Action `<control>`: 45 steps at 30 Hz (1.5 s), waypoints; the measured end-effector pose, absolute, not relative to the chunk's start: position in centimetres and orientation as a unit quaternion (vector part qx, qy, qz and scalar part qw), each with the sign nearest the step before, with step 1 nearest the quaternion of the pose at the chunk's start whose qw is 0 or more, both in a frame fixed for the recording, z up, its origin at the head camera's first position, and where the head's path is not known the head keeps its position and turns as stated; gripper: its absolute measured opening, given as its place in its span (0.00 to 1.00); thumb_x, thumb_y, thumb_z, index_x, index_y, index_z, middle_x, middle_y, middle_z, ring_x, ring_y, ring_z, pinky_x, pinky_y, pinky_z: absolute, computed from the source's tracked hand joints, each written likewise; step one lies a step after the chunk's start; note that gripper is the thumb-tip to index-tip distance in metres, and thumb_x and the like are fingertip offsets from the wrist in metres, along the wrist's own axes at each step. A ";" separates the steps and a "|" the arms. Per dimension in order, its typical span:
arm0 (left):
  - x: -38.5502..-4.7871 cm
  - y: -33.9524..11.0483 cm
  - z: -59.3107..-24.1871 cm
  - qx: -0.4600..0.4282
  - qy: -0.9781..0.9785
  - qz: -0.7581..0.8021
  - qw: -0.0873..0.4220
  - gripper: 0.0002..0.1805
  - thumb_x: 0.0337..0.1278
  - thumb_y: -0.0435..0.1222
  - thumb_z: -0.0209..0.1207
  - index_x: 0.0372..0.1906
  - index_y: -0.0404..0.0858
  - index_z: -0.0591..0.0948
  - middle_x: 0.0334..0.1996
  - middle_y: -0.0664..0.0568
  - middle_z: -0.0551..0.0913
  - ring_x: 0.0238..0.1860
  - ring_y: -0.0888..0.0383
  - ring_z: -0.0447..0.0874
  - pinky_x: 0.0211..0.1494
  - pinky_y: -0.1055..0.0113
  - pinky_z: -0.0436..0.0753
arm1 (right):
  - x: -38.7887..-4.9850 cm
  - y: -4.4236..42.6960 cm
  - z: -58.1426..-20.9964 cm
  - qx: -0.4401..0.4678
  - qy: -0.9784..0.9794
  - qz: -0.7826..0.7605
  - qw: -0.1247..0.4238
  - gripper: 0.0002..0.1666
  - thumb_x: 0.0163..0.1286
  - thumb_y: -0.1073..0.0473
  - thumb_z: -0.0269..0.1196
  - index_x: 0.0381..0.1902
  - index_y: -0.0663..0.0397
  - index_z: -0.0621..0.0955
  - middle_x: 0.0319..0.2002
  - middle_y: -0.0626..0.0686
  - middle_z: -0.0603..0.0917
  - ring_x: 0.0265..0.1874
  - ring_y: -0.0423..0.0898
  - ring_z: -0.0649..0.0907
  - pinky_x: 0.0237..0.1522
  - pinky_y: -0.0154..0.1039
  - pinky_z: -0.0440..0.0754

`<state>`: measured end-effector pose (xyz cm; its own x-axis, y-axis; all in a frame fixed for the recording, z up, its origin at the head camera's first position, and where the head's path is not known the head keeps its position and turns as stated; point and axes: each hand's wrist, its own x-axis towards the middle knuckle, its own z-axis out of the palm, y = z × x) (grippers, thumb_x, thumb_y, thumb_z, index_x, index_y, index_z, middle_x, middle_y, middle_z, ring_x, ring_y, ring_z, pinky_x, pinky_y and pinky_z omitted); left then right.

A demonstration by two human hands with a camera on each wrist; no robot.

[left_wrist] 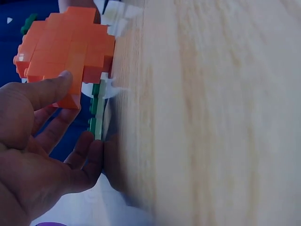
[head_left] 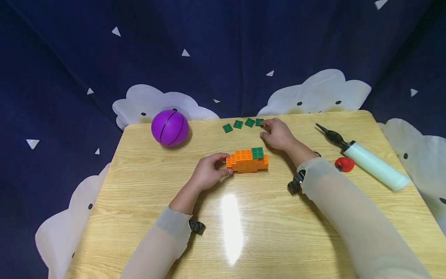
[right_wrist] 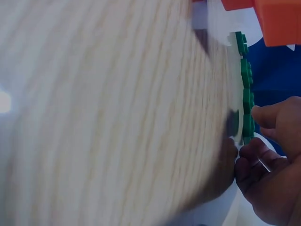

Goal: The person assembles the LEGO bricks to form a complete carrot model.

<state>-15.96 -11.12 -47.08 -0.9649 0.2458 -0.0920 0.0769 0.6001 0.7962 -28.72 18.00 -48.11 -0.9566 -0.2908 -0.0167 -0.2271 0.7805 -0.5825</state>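
Note:
In the head view, an orange brick build (head_left: 245,161) stands mid-table with a green brick (head_left: 257,152) on top near its right end. My left hand (head_left: 209,170) pinches the build's left end. Its thumb lies on the front face, seen close in the left wrist view on the orange bricks (left_wrist: 61,47). Farther back, several loose green bricks lie in a row. My right hand (head_left: 278,133) reaches to the rightmost green brick (head_left: 259,122); a fingertip is at its edge and the thumb stays apart. In the right wrist view, green bricks (right_wrist: 247,75) line up beside the fingers.
A purple ball (head_left: 170,128) sits at the back left of the wooden table (head_left: 146,193). On the right lie a pale blue hand pump (head_left: 378,164) with a black nozzle and a small red object (head_left: 345,164). A dark blue curtain (head_left: 223,50) hangs behind.

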 end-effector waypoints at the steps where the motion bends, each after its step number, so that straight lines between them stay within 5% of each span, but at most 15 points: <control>1: -16.0 -11.1 -47.1 0.091 0.890 0.437 0.095 0.26 0.58 0.40 0.75 0.62 0.47 0.83 0.55 0.56 0.85 0.57 0.55 0.82 0.64 0.55 0.79 | -28.9 18.0 -48.2 -0.139 0.943 -0.299 0.053 0.29 0.76 0.57 0.61 0.71 0.63 0.75 0.60 0.66 0.76 0.54 0.61 0.78 0.61 0.58 0.75; 11: -15.9 -11.1 -47.1 0.088 0.891 0.435 0.093 0.26 0.58 0.40 0.75 0.61 0.48 0.84 0.53 0.57 0.85 0.56 0.55 0.82 0.63 0.55 0.79 | -29.5 17.8 -48.1 -0.136 0.950 -0.274 0.062 0.33 0.74 0.57 0.62 0.72 0.65 0.73 0.66 0.71 0.70 0.66 0.66 0.72 0.70 0.59 0.69; 27: -15.9 -11.2 -47.3 0.091 0.888 0.440 0.096 0.26 0.57 0.41 0.75 0.62 0.49 0.84 0.55 0.57 0.85 0.57 0.54 0.81 0.63 0.53 0.79 | -28.9 17.8 -48.1 -0.121 0.955 -0.266 0.054 0.13 0.73 0.61 0.63 0.51 0.63 0.84 0.69 0.62 0.77 0.69 0.62 0.74 0.71 0.56 0.70; 34: -15.9 -11.1 -47.3 0.093 0.888 0.440 0.095 0.26 0.57 0.41 0.75 0.62 0.48 0.84 0.55 0.55 0.86 0.57 0.52 0.81 0.62 0.53 0.79 | -28.1 17.9 -48.2 -0.110 0.955 -0.270 0.052 0.07 0.73 0.62 0.63 0.45 0.58 0.81 0.47 0.60 0.85 0.47 0.58 0.82 0.55 0.54 0.79; 45: -15.9 -11.1 -47.1 0.097 0.888 0.439 0.096 0.26 0.58 0.40 0.75 0.62 0.49 0.83 0.54 0.55 0.85 0.55 0.51 0.81 0.61 0.53 0.80 | -25.3 17.9 -46.4 -0.141 0.942 -0.303 0.028 0.12 0.73 0.59 0.64 0.52 0.55 0.82 0.41 0.58 0.81 0.26 0.52 0.74 0.34 0.46 0.72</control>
<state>-15.89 -11.09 -47.10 -0.9627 0.2571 -0.0849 0.0885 0.5951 0.7987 -25.27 17.87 -46.41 -0.9586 -0.2828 0.0334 -0.2493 0.7768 -0.5782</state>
